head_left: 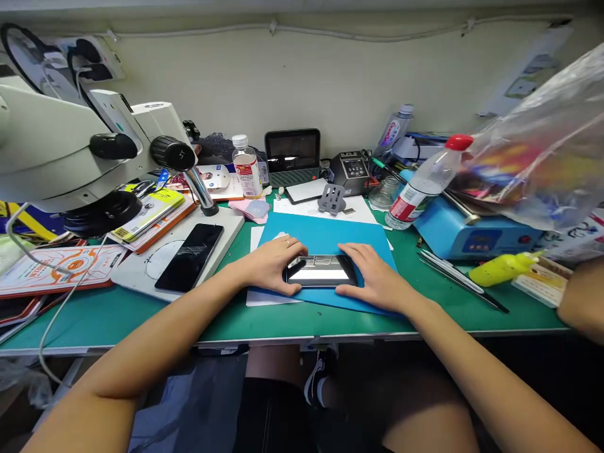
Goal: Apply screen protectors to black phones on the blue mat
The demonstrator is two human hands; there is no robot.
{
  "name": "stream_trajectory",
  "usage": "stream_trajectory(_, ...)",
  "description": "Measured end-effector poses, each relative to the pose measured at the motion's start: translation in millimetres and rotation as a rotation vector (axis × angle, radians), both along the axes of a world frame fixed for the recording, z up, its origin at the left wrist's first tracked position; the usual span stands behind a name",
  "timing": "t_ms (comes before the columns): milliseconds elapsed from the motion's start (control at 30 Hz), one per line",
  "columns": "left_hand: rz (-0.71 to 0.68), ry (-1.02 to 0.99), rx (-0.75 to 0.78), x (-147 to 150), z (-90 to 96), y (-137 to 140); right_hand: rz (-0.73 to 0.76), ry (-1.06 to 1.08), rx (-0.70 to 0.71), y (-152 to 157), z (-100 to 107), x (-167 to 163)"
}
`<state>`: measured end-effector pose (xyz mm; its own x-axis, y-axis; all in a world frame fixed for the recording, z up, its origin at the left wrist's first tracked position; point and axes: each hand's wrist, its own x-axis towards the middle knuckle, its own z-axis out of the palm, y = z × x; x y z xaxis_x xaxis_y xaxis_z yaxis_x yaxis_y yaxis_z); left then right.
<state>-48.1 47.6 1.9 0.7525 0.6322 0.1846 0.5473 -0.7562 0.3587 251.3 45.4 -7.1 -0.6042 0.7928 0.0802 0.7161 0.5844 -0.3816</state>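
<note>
A smartphone (321,272) lies sideways above the blue mat (325,229), its glossy face reflecting light. My left hand (275,261) grips its left end, thumb on the near edge and fingers on the far edge; a ring is on one finger. At the other end, my right hand (370,275) holds the phone the same way, between thumb and fingers. Whether the phone rests on the mat or is slightly raised, I cannot tell. White paper (271,298) sticks out from under the mat.
To the left, a microscope (56,148) stands over its base, where a black phone (190,258) lies. A bottle with a red cap (425,185), tweezers (460,280) and a blue device (472,229) are on the right. Another person's arm (585,299) shows at the right edge.
</note>
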Motion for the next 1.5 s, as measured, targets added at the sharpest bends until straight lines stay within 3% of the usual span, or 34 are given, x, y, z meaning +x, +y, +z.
stream_trajectory(233, 0.007, 0.021, 0.024, -1, 1.2, -4, -0.056, -0.007, 0.089, -4, 2, -8)
stream_trajectory(1167, -0.019, 0.006, 0.093, -2, -1.2, -5, -0.040, -0.002, 0.061, -15, 15, -8)
stream_trajectory(1500, 0.012, -0.010, 0.071, -3, -4.1, -3, -0.032, 0.014, 0.068, -4, 5, -3)
